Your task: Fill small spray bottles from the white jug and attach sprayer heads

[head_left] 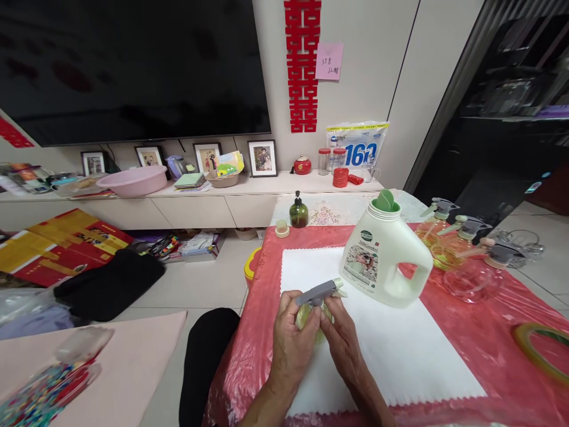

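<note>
Both hands are closed around a small spray bottle with a grey trigger head (317,292), above a white scalloped mat (382,362). My left hand (291,335) wraps its left side, with the thumb toward the neck. On the other side my right hand (340,326) grips near the neck, thumb pressed in close. Fingers hide most of the yellowish bottle body. Just beyond stands a large pale green detergent jug (384,255), uncapped, its green spout showing. The jug's likely cap, a pale cup-shaped piece (282,228), sits beside a dark green pump bottle (299,212).
Several spray bottles (475,279) stand along the right of the red-covered table (249,356). A roll of tape (544,353) lies at the right edge. Lower left, a pink surface (146,350) bears colourful beads. Behind runs a long white cabinet (191,212).
</note>
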Available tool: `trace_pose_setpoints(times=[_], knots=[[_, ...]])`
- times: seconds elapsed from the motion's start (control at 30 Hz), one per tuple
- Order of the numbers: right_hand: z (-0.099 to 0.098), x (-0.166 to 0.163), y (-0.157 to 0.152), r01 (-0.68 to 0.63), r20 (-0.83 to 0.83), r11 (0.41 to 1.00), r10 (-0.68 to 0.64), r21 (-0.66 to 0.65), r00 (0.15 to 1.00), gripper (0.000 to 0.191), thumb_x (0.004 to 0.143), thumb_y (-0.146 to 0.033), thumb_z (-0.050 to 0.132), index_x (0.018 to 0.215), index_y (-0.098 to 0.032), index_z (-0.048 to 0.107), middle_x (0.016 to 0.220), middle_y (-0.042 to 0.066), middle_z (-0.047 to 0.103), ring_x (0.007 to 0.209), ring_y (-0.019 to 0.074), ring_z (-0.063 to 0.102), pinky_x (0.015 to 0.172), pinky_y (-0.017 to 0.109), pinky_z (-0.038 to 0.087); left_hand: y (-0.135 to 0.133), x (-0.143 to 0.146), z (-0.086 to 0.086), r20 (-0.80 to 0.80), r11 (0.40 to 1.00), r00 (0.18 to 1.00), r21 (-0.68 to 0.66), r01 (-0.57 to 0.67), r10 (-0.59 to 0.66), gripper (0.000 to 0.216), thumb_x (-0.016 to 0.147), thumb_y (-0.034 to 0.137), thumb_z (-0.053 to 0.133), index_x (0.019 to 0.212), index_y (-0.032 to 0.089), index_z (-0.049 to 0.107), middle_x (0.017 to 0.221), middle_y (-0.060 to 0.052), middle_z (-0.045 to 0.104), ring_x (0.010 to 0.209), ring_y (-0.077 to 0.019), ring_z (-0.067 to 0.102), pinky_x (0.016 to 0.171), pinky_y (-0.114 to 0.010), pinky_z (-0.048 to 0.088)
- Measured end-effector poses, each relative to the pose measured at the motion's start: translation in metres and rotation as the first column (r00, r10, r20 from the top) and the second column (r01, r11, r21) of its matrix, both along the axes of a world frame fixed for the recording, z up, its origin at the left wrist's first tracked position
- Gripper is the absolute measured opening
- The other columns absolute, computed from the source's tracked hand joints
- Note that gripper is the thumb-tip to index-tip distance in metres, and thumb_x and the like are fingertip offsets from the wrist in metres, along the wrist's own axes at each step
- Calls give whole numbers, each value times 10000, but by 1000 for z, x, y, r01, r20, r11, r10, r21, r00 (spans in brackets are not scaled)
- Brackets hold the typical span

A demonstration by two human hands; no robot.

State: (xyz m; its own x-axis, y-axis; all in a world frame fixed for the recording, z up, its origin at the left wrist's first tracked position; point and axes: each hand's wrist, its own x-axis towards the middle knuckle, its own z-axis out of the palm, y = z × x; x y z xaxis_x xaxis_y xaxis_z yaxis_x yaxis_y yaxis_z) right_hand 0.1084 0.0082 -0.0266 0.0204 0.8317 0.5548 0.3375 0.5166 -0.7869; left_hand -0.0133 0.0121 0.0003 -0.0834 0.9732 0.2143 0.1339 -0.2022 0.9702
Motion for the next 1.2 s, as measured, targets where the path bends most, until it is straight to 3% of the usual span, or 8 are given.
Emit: trace_pose_setpoints(times=[0.23,0.37,0.6,0.93,1.2], knots=[[-3,-5,2,88,6,987,-89,133,996,199,1061,-248,487,1234,-229,583,1111,37,616,1048,135,606,885,230,527,-3,6,5,2,999,999,10,-37,37,222,860,299,649,1047,223,742,1024,-58,647,987,-218,668,890,-333,550],[-7,-10,4,153,17,965,-160,212,987,263,1019,-197,459,1261,-217,562,1096,58,609,1022,163,602,846,278,538,-2,13,7,110,991,988,-89,-100,110,388,752,313,757,1111,203,659,1067,-77,698,965,-227,702,862,-350,570],[-11,-16,5,267,26,937,-280,226,960,250,977,-163,497,1219,-195,553,1072,65,606,997,175,597,840,297,520,1,13,12,133,980,984,-171,-98,121,323,739,345,770,973,198,601,916,-46,724,832,-207,707,776,-332,560],[7,-7,1,143,88,979,-157,146,984,181,1015,-224,483,1149,-199,602,1052,57,634,978,177,596,813,292,521,2,8,9,42,997,997,-22,-70,71,224,779,259,711,994,212,667,990,-28,666,968,-201,683,836,-300,541],[9,0,5,96,76,991,-102,89,992,203,1044,-321,509,1120,-200,653,1061,67,667,967,189,633,790,298,532,2,8,9,18,996,996,-19,-90,91,190,768,243,711,956,220,690,1003,-35,662,989,-215,676,877,-326,537]])
